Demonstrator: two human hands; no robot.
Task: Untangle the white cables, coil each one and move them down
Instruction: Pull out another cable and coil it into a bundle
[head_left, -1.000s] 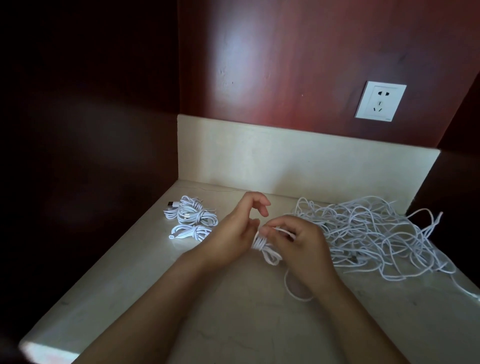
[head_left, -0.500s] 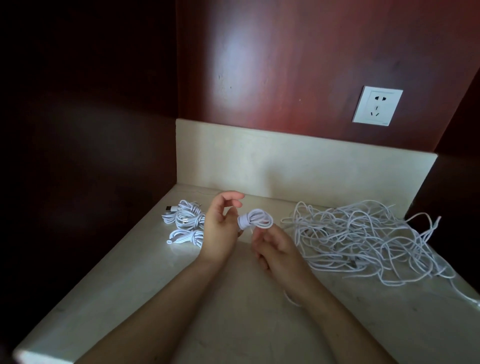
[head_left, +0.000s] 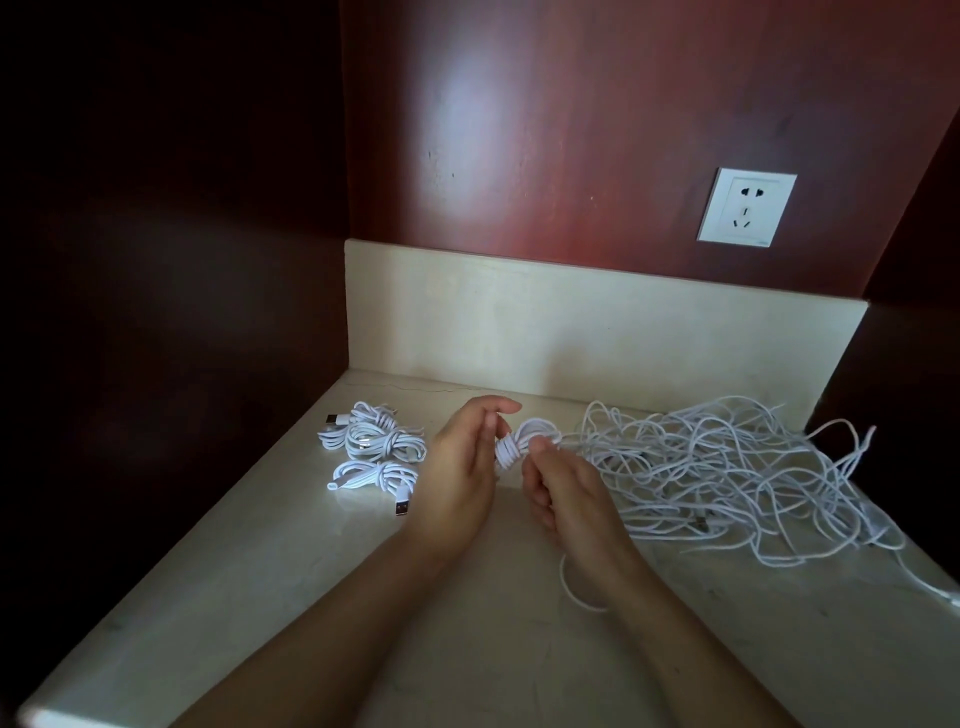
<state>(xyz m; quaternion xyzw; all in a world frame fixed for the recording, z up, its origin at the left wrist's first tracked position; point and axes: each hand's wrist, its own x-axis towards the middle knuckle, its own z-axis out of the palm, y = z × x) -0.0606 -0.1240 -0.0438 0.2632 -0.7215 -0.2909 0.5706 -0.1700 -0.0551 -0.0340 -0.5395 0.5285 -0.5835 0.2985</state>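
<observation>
Small wound white cable coil (head_left: 521, 442) pinched by left hand (head_left: 457, 478) and right hand (head_left: 566, 499); risk of unwinding, snagging tangled white cable heap (head_left: 727, 467) at 3 o'clock.

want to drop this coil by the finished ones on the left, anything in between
Only the left hand itself, which grips the coil from that side. Just beyond it the finished coils lie on the countertop. The right hand pinches its other side.

The left hand (head_left: 457, 478) hides the left end of the small coil (head_left: 522, 442). A loose strand (head_left: 570, 590) passes out of sight beneath the wrist of the right hand (head_left: 566, 499). One strand of the tangle (head_left: 727, 467) (its cables too interlaced to count) runs off the right edge, and the bottom edge cuts off both forearms.
</observation>
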